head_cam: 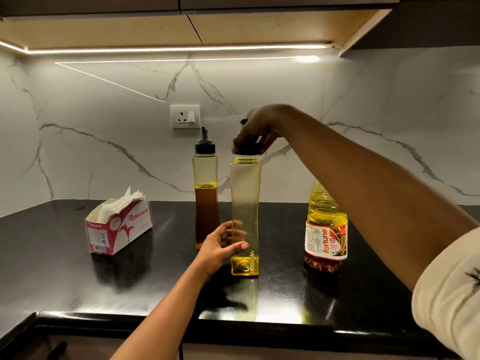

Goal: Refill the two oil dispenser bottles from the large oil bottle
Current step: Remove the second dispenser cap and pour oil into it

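A tall clear dispenser bottle (pixel 245 203) with a thin layer of yellow oil at its bottom stands on the black counter (pixel 65 276). My left hand (pixel 222 244) grips its lower part. My right hand (pixel 257 131) holds its black spout cap (pixel 246 148) just above the open neck. Behind it to the left stands a second dispenser bottle (pixel 205 193), capped and about half full of darker oil. The large oil bottle (pixel 326 229), with a Fortune label, stands to the right, its top hidden behind my right forearm.
An open pink-and-white tissue box (pixel 119 227) sits on the counter at the left. A marble backsplash with a wall socket (pixel 185 116) rises behind the bottles. Cabinets hang overhead. The counter's front edge runs below my left arm.
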### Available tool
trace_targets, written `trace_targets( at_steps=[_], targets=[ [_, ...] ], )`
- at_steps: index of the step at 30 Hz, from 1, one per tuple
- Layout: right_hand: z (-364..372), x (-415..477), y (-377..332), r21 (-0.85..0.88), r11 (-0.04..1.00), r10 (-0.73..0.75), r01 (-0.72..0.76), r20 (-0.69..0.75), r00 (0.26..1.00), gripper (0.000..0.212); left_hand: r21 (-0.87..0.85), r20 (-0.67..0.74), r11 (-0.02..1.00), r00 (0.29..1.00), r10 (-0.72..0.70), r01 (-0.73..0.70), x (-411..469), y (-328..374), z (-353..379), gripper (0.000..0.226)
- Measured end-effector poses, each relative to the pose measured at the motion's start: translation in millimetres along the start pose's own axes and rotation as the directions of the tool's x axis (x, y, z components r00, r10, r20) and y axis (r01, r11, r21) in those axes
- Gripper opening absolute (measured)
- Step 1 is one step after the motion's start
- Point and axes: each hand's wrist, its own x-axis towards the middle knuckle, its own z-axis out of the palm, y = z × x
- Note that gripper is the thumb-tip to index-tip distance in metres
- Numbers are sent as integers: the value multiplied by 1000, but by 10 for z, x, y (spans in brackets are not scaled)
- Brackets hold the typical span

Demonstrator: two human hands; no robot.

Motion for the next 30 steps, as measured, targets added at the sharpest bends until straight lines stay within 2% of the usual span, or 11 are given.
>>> trace_targets(
  at_steps=[4,10,14,16,20,23,26,29,30],
  targets=[
    [-62,-8,55,169,983,-83,70,68,994,46,-3,1,1000,1000,-2,2,2,13,5,83],
    [-83,-11,124,200,972,-159,125,165,973,51,-9,0,1000,1000,-7,7,-4,15,2,83],
    [-87,9,181,281,950,-198,139,197,960,65,-4,1,1000,1000,-9,9,-6,14,2,84],
    [-86,-25,149,220,969,-143,110,139,980,71,-1,-1,1000,1000,-6,6,-5,16,4,83],
    [-4,-75,-38,-32,998,58,-58,1,998,83,3,2,1000,1000,0,0,-8,25,6,73],
    [67,8,-84,-102,991,78,-84,-61,995,68,3,0,1000,1000,3,-3,-13,26,6,71],
    [53,27,-69,-112,990,80,-84,-44,996,48,7,-3,1000,1000,1,-1,-9,23,5,72],
    [-23,-1,-24,-18,999,31,-30,39,999,39,18,-1,1000,1000,-1,1,-3,14,-2,71],
    [-43,-20,-1,52,999,5,-8,65,998,44,19,-1,1000,1000,-2,2,-4,9,-4,72]
  ],
)
